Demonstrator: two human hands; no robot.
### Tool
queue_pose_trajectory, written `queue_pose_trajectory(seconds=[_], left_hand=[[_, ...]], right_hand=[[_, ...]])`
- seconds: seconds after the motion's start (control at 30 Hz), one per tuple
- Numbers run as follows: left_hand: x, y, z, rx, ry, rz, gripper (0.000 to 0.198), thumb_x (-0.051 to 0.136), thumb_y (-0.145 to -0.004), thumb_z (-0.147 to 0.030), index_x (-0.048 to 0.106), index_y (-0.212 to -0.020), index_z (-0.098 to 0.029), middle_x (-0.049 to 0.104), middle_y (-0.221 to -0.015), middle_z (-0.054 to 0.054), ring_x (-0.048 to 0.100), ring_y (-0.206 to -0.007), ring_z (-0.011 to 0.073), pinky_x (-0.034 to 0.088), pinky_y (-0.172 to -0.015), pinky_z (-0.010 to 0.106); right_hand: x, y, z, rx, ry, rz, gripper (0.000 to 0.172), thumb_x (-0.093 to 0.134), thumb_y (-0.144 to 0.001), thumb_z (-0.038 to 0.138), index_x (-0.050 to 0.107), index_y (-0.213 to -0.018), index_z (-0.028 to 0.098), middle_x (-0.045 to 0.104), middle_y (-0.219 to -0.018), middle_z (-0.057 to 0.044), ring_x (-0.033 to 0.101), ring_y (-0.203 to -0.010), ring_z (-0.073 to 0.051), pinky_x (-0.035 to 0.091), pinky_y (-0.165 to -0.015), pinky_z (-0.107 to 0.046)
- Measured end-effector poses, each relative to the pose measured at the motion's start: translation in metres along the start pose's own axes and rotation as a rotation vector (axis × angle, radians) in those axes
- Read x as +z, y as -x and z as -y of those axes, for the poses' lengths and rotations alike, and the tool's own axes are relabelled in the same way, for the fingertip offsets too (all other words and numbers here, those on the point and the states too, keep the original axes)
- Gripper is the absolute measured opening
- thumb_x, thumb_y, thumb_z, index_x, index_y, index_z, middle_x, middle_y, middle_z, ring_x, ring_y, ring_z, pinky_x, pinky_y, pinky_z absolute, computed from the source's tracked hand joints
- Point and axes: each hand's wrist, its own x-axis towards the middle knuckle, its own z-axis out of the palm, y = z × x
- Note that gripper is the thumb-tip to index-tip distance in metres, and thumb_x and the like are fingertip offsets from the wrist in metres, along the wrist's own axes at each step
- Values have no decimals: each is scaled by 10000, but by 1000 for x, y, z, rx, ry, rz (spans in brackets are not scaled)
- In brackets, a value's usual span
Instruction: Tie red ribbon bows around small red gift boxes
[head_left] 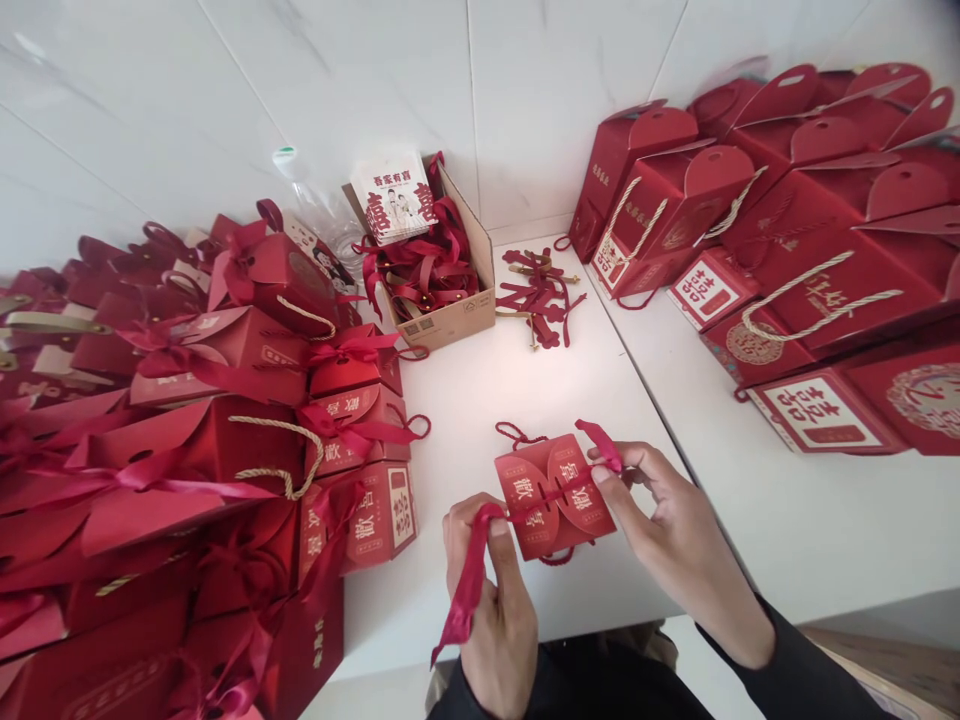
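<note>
"From the head camera, how does the ribbon lie from your grip?"

"The long strip of shiny crimson ribbon (574, 482) runs between my two hands, its long axis slanting from near left to far right. My left grip (499, 625) pinches it between thumb and fingers at the near-left end of that line; my right grip (667, 520) pinches it at the far-right end. Any pull, I judge, would go along that slant."

"And what lies under it?"

"The small red folded-card box (559, 528), on the white table (465, 420), between my two hands. The ribbon crosses its top."

"Which hand is nearer the box?"

"There's little in it. My right fingertips are at its right edge, my left ones just beside its left edge; whether either touches the card, I cannot tell."

"How do the two look?"

"The box is squarish from above and sits askew, with curved flaps folded over the top and pale Chinese lettering printed on them. A twisted dark-red cord loop (517, 433) shows at its far side, with more cord at its near side. The ribbon is smooth and satiny: one loose tail hangs from my left grip towards the near left, and a shorter one sticks out from my right grip towards the far left."
</note>
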Motion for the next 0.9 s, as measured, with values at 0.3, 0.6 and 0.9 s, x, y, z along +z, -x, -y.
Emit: queue_pose_trajectory(seconds=[0.3,0.6,0.9], left_hand=[[-5,-18,-29,-366,327,19,303,531,-1031,-446,759,-1080,-252,759,-1132,73,709,-1062,248,576,-884,331],[-3,-63,-46,-373,318,281,290,588,-981,-429,764,-1027,-203,730,-861,41,621,-747,176,503,-714,284],[-8,-55,-49,-345,345,215,260,626,-968,-451,738,-1014,-222,736,-908,32,603,-770,166,501,-746,263]], right_hand=[[-10,1,17,-11,-172,81,269,599,-998,517,666,-1000,256,745,-961,-25,718,-913,-200,589,-741,-269],[-11,-3,26,-36,-68,153,296,592,-1001,526,685,-1103,264,769,-956,-19,730,-822,-185,587,-624,-247],[-8,1,31,-514,276,-21,149,562,-1039,230,659,-1147,260,731,-939,-11,706,-822,-172,587,-755,-289]])
